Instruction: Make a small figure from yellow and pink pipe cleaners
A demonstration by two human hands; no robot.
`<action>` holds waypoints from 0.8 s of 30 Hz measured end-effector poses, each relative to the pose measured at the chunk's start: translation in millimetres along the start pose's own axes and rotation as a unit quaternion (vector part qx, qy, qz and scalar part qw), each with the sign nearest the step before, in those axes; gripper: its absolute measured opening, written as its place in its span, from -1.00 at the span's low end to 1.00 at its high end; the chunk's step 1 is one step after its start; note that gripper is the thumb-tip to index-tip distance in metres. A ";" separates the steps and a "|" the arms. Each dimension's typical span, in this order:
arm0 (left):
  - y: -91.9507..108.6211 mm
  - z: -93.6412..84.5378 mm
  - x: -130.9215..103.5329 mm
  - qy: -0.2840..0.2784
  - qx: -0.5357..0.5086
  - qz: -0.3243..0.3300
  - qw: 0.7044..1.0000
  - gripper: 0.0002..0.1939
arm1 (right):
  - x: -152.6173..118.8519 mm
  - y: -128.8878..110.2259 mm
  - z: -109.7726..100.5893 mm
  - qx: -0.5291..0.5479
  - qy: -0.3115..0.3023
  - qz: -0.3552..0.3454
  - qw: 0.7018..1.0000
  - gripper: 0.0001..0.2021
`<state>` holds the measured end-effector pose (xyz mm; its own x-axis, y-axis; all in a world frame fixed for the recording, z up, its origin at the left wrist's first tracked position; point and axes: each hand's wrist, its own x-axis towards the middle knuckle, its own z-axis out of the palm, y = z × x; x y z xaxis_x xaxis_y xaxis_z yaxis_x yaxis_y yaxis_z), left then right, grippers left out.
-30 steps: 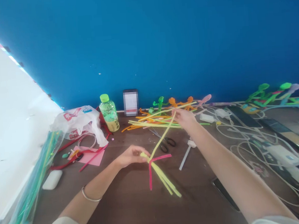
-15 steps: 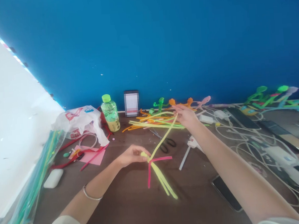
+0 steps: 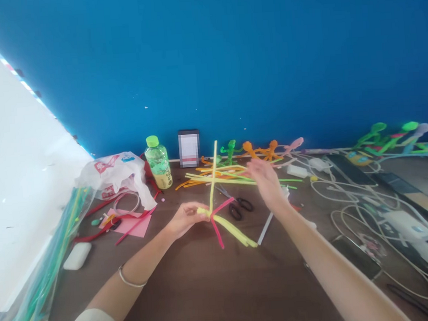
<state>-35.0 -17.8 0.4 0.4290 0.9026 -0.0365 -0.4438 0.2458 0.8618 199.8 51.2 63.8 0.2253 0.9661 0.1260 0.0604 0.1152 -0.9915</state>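
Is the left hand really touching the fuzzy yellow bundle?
Touching: the head view shows the left hand with its fingertips gripping the fuzzy yellow bundle near one end.

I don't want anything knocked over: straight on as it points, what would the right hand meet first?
Probably the left orange pipe-cleaner figure past the right hand, though depth is unclear; loose yellow pipe cleaners may come first.

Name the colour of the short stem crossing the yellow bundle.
The short stem is reddish pink, clearest in head view.
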 end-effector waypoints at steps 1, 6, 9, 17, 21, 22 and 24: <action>-0.2 0.4 0.1 0.001 0.003 -0.001 1.000 -0.73 | -14.3 1.7 0.5 0.010 -0.052 0.019 0.998 -0.74; -2.4 0.3 0.9 0.002 0.046 -0.014 0.999 -0.63 | -76.0 14.7 4.8 0.065 -0.235 0.099 0.965 -0.71; -2.7 1.3 1.2 0.003 0.093 -0.025 0.995 -0.60 | -96.1 22.0 8.8 0.092 -0.276 0.086 0.953 -0.70; -2.6 3.8 1.8 0.032 0.122 -0.031 0.992 -0.67 | -104.7 35.2 9.5 -0.021 -0.161 0.050 0.985 -0.74; -4.8 1.3 2.4 0.032 0.115 -0.037 0.992 -0.65 | -107.5 38.8 8.2 -0.057 -0.145 0.008 0.988 -0.78; -5.1 0.9 2.6 0.035 0.111 -0.035 0.993 -0.64 | -108.4 39.2 8.3 -0.065 -0.146 -0.005 0.987 -0.79; -5.3 0.3 3.0 0.036 0.100 -0.027 0.994 -0.61 | -110.0 39.6 8.2 -0.077 -0.152 -0.031 0.985 -0.83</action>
<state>-31.1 -16.6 -4.0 0.3872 0.9148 -0.1149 -0.2533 0.2254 0.9408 169.4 -48.6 10.4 -0.0843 0.9854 0.1478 0.2178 0.1630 -0.9623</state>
